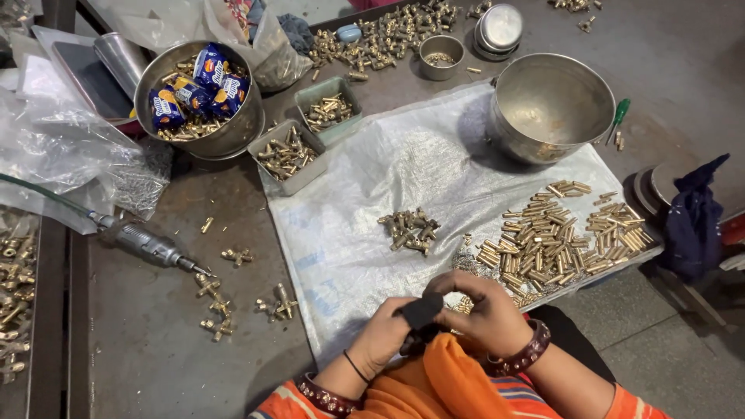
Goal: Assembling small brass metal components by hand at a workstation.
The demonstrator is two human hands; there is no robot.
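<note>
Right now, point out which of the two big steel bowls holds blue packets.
The steel bowl at upper left: blue packets lie on brass parts inside. The steel bowl at upper right holds none.

Dark metal bench [155, 349] w/ plastic sheet [372, 178], steel bowls [551, 109], trays [287, 155], brass fittings [543, 237].

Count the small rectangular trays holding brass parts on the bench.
2. One grey tray sits at the plastic sheet's upper left corner; a green tray lies just behind it. Others may be hidden.

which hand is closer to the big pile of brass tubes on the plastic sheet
Right. The right hand sits just below the pile of brass tubes, nearly at its edge; the left hand is farther off, to the pile's lower left.
</note>
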